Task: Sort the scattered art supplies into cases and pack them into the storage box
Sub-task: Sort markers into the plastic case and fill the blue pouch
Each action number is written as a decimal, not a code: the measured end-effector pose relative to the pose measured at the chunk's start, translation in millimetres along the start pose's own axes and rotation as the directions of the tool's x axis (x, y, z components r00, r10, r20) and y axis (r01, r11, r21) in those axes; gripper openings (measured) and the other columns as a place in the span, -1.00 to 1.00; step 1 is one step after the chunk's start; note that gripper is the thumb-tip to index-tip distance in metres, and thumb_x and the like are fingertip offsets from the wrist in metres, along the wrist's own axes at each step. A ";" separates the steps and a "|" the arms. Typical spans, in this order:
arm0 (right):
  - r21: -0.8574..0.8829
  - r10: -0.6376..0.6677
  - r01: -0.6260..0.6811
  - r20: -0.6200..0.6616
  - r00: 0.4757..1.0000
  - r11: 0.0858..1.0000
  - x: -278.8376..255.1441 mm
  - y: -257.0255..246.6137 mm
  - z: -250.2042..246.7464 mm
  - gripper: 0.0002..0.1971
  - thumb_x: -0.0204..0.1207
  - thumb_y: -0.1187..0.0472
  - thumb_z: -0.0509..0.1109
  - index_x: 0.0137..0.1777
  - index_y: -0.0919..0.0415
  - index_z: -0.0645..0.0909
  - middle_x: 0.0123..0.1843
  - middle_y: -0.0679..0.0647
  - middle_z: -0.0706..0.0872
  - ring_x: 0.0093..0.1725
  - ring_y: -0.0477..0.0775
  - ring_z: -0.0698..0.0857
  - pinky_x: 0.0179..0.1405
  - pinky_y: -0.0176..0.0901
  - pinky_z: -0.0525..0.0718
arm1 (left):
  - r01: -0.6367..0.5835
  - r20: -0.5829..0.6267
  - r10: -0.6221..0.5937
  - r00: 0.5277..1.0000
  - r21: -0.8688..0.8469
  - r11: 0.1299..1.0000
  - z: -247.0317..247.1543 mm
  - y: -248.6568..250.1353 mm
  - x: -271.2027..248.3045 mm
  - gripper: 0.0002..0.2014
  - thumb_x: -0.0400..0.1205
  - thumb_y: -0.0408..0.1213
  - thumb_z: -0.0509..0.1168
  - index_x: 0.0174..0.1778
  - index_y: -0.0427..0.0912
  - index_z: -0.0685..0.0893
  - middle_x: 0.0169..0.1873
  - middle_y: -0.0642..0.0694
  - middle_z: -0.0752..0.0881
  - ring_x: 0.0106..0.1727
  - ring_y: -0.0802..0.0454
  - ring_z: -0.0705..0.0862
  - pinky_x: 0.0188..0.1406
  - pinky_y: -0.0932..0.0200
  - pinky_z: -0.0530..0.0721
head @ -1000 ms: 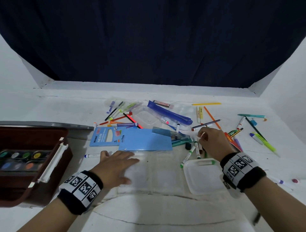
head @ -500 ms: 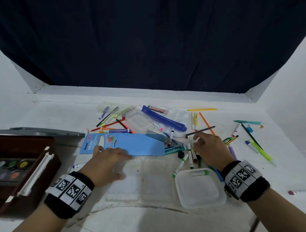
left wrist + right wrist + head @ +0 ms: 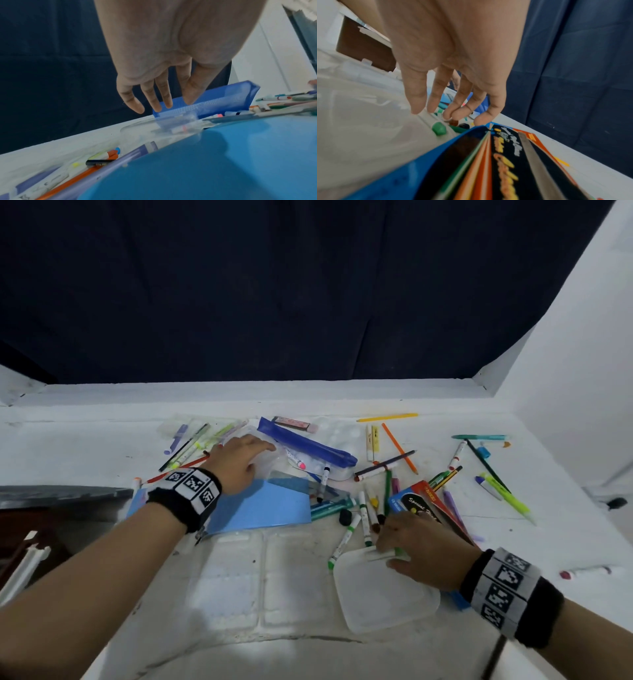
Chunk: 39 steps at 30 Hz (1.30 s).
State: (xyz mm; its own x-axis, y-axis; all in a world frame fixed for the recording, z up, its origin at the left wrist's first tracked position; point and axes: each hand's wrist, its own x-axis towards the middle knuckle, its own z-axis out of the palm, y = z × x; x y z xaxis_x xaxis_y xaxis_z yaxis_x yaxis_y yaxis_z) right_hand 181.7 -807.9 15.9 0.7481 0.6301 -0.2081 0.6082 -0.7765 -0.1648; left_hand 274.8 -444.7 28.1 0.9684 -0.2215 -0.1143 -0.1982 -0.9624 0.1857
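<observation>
Head view puts your left hand (image 3: 239, 462) far out over the pile, fingers straight and spread just above a clear plastic zip pouch (image 3: 274, 463) that lies against the long dark-blue mesh pencil case (image 3: 308, 444). From the left wrist view the fingertips (image 3: 157, 106) hang in front of that blue case (image 3: 214, 101) with nothing between them; whether they touch the pouch you cannot tell. The flat light-blue card packet (image 3: 263, 505) lies under your wrist and fills the lower part of that view, blurred.

Your right hand (image 3: 418, 546) sits at the far edge of the translucent square plastic lid (image 3: 383, 594), fingers loosely bent over the green-capped white markers (image 3: 364, 518). In the right wrist view two fingertips (image 3: 452, 112) meet near a brown cap, but what they hold, if anything, is too small to make out. The black, red and blue crayon box (image 3: 424, 505) is partly hidden by that hand.

The brown storage box (image 3: 20, 529) is cut off at the left edge.
</observation>
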 end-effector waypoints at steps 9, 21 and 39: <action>-0.131 -0.060 0.059 -0.004 0.998 0.990 13.5 0.6 12.4 -0.71 0.69 0.07 0.23 0.36 0.06 0.56 0.30 0.01 0.59 0.29 0.07 0.58 0.38 0.06 0.53 | -0.043 0.213 -0.038 0.976 0.362 0.931 -15.3 13.0 43.8 -0.25 0.59 -0.01 0.40 0.63 0.41 0.15 0.69 0.07 0.19 0.61 -0.21 0.22 0.45 -0.31 0.32; 0.066 0.015 -0.011 -0.062 0.998 0.998 27.7 11.5 -18.1 -0.88 0.63 -0.02 0.28 0.04 -0.04 0.59 -0.01 -0.13 0.68 -0.05 -0.11 0.64 0.01 -0.25 0.63 | -0.035 0.134 -0.022 0.991 0.405 0.914 -26.3 6.9 39.6 -0.14 0.34 0.11 0.47 0.54 0.44 0.20 0.53 0.09 0.36 0.51 -0.07 0.26 0.19 -0.16 0.30; -0.110 0.151 -0.143 0.077 0.985 0.984 15.9 -14.0 -9.6 -0.68 0.61 -0.08 0.25 0.25 0.05 0.55 0.15 0.03 0.65 0.11 0.09 0.70 0.11 0.01 0.72 | -0.149 -0.299 -0.093 0.950 -0.695 0.704 -73.8 62.6 -84.2 -0.06 0.30 -0.18 0.71 0.44 0.32 0.25 0.25 0.07 0.57 0.26 0.15 0.63 0.04 -0.06 0.78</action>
State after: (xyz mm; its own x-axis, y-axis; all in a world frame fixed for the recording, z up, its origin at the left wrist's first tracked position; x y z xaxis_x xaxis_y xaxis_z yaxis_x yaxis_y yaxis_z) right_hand 187.6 -787.0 24.1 0.8089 0.5032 -0.3042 0.5208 -0.8533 -0.0266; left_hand 192.0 -474.7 121.3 0.9835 -0.0735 0.1655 -0.1789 -0.5352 0.8256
